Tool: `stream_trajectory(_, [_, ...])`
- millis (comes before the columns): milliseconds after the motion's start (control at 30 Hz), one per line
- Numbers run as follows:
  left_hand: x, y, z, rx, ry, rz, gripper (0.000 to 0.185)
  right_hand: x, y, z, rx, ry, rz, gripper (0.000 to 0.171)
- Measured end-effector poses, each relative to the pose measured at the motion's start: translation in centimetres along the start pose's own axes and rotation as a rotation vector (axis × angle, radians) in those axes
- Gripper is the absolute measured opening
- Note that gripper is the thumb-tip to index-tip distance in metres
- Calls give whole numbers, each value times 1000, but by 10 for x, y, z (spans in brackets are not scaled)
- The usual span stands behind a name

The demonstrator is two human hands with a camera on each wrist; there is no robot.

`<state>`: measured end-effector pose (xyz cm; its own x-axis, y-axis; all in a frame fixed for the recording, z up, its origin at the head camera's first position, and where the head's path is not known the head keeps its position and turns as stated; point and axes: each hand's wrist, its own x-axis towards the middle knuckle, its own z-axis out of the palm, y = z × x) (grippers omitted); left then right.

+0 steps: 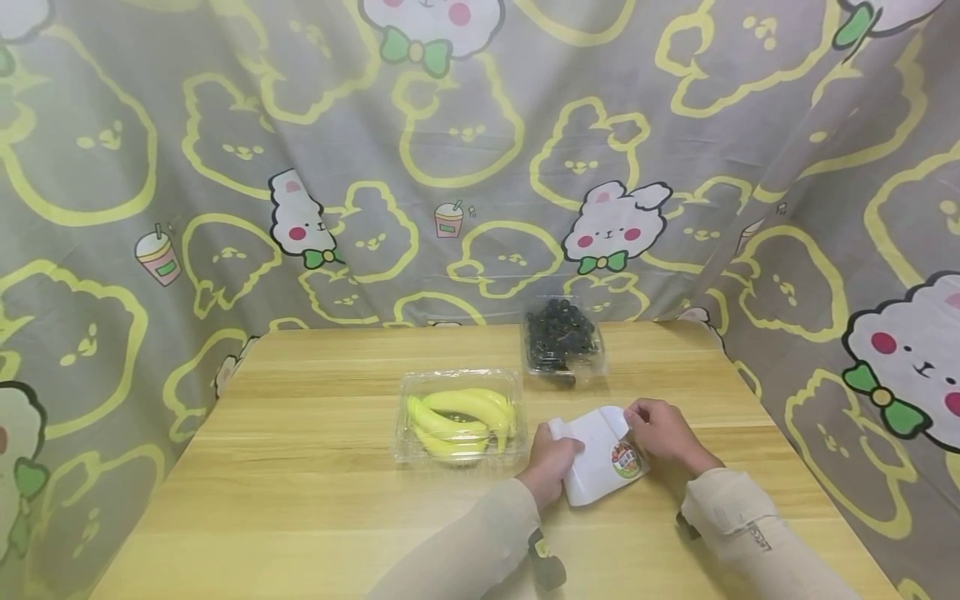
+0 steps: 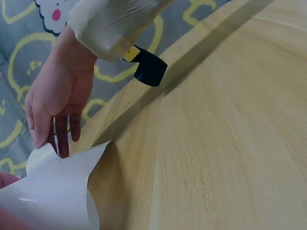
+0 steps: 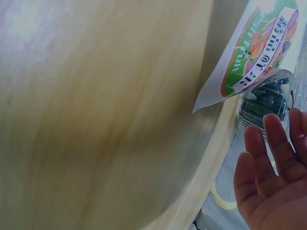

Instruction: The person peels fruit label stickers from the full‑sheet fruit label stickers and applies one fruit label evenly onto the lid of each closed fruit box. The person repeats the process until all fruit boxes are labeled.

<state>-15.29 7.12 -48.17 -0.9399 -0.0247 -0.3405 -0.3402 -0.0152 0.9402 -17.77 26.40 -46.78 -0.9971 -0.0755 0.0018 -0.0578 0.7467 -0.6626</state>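
Head view shows both hands on a white sticker sheet lying on the table near the right front, just right of a clear box of bananas and nearer than a box of dark berries. The left hand curls round the sheet's left edge, thumb on top, holding it down. The right hand pinches the far right corner, which curls up off the sheet; the left wrist view shows its fingers closed on that lifted white flap, so the step in hand looks like peeling. A round printed label sits at the sheet's right edge; in the right wrist view it hangs just over the berries, with the right palm and its fingers spread below, so that view does not show the pinch itself. To peel well, I would judge: keep the left hand pressing flat close to the lifting line so the sheet cannot slide or buckle, draw the corner back low and slowly, and keep the pinch on the very edge so the label neither creases nor sticks to itself.
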Motion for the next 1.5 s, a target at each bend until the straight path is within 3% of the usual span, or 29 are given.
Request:
stream_trajectory(267, [-1,1,1,-8,-4,-9,44,0,1,-2,29,-8,30,20])
stream_trajectory(633, [-3,2,2,-22,-8,-3,42,1,8,-6,11,26,-2,21])
stream_trajectory(933, [-5,2,2,-16,-4,-6,42,3,12,-5,38,12,40,23])
stream_trajectory(1500, [-4,3,3,-6,4,-10,43,2,16,-13,7,38,23,25])
